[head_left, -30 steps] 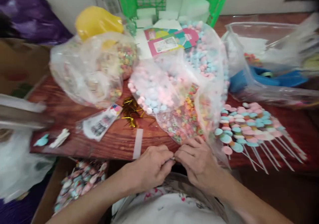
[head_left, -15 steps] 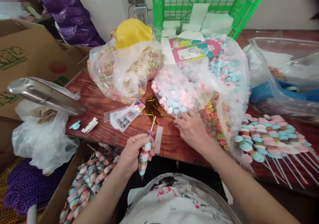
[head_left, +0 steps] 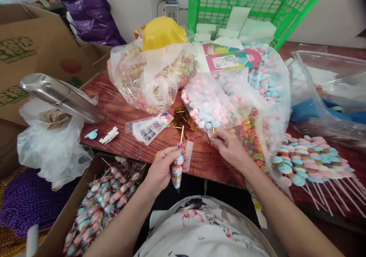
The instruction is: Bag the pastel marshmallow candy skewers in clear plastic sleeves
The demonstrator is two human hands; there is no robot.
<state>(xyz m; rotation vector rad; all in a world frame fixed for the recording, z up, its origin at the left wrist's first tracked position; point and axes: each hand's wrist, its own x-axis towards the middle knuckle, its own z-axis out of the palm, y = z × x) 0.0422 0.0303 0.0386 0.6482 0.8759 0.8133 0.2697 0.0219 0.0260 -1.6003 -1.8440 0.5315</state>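
Observation:
My left hand (head_left: pixel 166 165) is closed round the neck of a wrapped candy skewer (head_left: pixel 176 173), its white stick pointing up and its tapered end down. To the right, my right hand (head_left: pixel 228 144) pinches a short gold twist tie (head_left: pixel 213 129) above the table. Between and behind the hands lies a heap of gold ties (head_left: pixel 183 118). A strip of clear tape or film (head_left: pixel 189 154) is at the table edge beside my left hand. Flat printed wrappers (head_left: pixel 150 129) lie to the left of the ties.
Bags of ring candy (head_left: pixel 126 74) and pink-blue candy (head_left: pixel 206 104) stand behind my hands. Unwrapped skewers (head_left: pixel 314 158) lie at the right. A steel flask (head_left: pixel 63 97) leans at the left, above a box of wrapped skewers (head_left: pixel 100 203). A green crate (head_left: pixel 196 5) stands behind.
My right hand has lifted off the table by the ties and now has a gold tie between its fingertips. The skewer in my left hand hangs more upright. The whole view has shifted slightly.

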